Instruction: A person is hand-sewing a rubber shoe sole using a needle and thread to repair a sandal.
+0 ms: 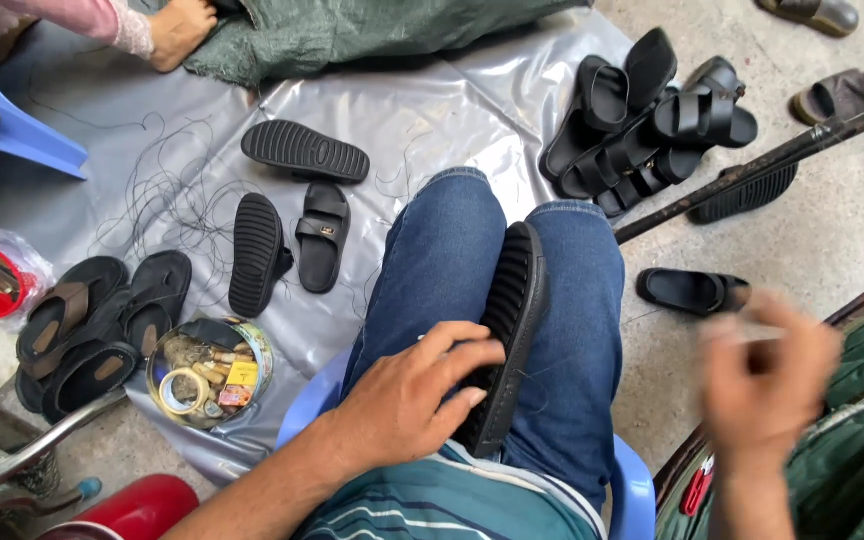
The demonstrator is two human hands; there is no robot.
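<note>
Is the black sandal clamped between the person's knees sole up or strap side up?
Sole up. The black sandal shows its ribbed tread to the camera, wedged between the thighs, with the left hand pressing on it. No strap is visible.

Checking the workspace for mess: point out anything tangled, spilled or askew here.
Loose black thread lies in a tangle across the grey plastic sheet, running among the scattered sandals. Those lie mixed, some sole up, some strap up. The left hand steadies a black sole held between the knees; the right hand is blurred.
</note>
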